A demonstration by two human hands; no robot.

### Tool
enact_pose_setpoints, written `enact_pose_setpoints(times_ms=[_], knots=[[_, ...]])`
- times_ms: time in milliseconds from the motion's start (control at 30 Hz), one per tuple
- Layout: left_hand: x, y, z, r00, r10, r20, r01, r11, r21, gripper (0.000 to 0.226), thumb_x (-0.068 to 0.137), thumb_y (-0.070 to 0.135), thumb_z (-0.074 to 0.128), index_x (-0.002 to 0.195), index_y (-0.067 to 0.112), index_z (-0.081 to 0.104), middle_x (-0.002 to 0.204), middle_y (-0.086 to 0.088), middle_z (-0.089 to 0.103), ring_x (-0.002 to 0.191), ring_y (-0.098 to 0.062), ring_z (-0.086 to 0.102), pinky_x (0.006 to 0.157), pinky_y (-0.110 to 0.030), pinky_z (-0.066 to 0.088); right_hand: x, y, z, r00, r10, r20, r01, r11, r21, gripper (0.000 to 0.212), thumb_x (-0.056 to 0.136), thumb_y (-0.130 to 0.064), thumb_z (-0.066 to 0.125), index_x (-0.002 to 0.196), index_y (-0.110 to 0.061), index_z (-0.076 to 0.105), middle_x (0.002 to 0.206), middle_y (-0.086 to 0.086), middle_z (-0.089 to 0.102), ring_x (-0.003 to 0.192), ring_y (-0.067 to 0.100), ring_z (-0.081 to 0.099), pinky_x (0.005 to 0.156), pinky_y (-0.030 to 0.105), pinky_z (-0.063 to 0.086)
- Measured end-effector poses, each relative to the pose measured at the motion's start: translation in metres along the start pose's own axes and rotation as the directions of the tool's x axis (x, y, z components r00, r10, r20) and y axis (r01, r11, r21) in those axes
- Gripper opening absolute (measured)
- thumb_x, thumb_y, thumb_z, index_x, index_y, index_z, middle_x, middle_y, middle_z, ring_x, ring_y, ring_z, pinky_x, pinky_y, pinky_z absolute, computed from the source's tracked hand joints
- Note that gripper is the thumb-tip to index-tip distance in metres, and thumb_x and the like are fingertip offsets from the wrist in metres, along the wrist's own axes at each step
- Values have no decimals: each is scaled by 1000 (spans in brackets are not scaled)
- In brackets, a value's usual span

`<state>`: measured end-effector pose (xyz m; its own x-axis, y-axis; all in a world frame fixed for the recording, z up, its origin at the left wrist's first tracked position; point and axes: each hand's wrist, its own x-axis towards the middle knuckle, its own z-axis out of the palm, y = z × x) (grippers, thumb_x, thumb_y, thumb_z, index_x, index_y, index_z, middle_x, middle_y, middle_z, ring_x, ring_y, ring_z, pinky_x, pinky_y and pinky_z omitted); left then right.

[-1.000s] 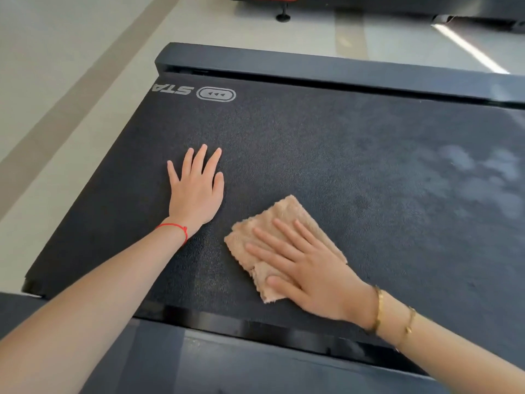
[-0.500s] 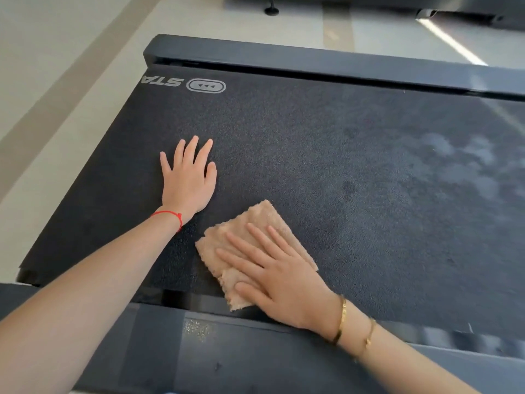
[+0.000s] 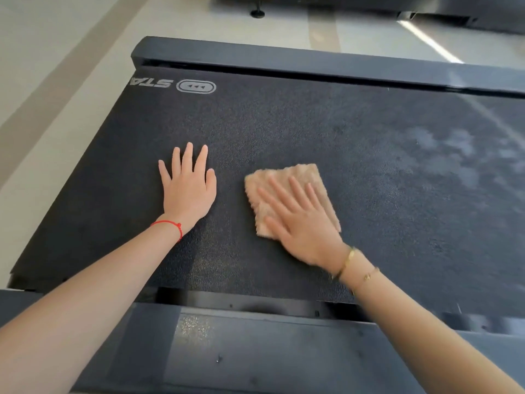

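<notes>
Cloth (image 3: 295,177) lies flat on treadmill belt (image 3: 284,123), near middle. Right hand (image 3: 304,223) on top of cloth, fingers straight. Left hand (image 3: 189,189) flat on belt, just left of cloth, not touching it. Logo (image 3: 196,87) at far left corner of belt. Rail (image 3: 284,56) behind belt. Floor (image 3: 56,66) to left.

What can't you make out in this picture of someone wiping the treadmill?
Head view, the only one:
The belt under the cloth: hidden by the cloth and the right hand pressing it.
The lettering on the belt: cut off at its edge, only part readable.
The dark machine at the top: cut off by the frame.
</notes>
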<state>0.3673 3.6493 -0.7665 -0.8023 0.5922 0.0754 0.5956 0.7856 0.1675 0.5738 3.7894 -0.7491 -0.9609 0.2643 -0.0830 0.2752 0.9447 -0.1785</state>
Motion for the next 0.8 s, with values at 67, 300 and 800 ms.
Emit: enact_pose_setpoints(times_ms=[67, 300, 800], knots=[[-8, 8, 1, 1000, 1, 17, -1, 1000, -9, 57, 105, 36, 26, 158, 23, 13, 166, -9, 10, 152, -33, 2, 120, -61, 2, -38, -17, 8, 992, -126, 4, 126, 992, 2, 56, 103, -53, 18, 156, -41, 7, 165, -15, -1, 153, 24, -7, 122, 43, -8], [-22, 37, 1, 993, 111, 40, -108, 991, -75, 56, 104, 34, 28, 158, 23, 15, 166, -5, 10, 153, -27, 1, 118, -65, 0, -69, 36, -1, 993, 116, -39, -116, 993, -8, 55, 101, -57, 16, 154, -45, 7, 163, -18, 2, 153, 19, -2, 123, 42, -1], [8, 108, 11, 979, 198, 56, -188, 970, -152, 55, 104, 31, 27, 158, 23, 15, 166, -5, 11, 153, -26, 1, 117, -66, -2, -102, 19, -2, 998, -58, 20, 57, 998, 20, 55, 105, -52, 24, 156, -41, 7, 164, -18, -1, 153, 18, -7, 123, 42, -2]])
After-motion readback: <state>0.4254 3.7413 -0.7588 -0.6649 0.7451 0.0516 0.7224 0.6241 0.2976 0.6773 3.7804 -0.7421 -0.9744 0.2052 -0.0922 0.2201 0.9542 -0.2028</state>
